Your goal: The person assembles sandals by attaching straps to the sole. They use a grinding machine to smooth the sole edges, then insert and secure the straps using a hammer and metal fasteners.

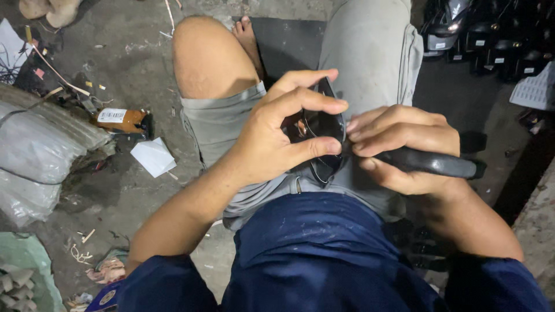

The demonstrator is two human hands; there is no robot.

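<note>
I sit with my knees up and hold a small black mirror-like part [321, 134] over my lap. My left hand [276, 134] grips its curved housing, thumb below and fingers hooked over the top edge. My right hand [404, 145] pinches the right edge of the same part and also clasps a black handle [435, 163] that sticks out to the right. What the handle's tip does at the part is hidden by my fingers.
A brown bottle with a white label [121, 119] lies on the dirty concrete floor at the left, beside a white paper scrap [153, 156] and clear plastic bags [34, 156]. Several black parts [491, 34] are stacked at the top right. A paper sheet [536, 89] lies at the right edge.
</note>
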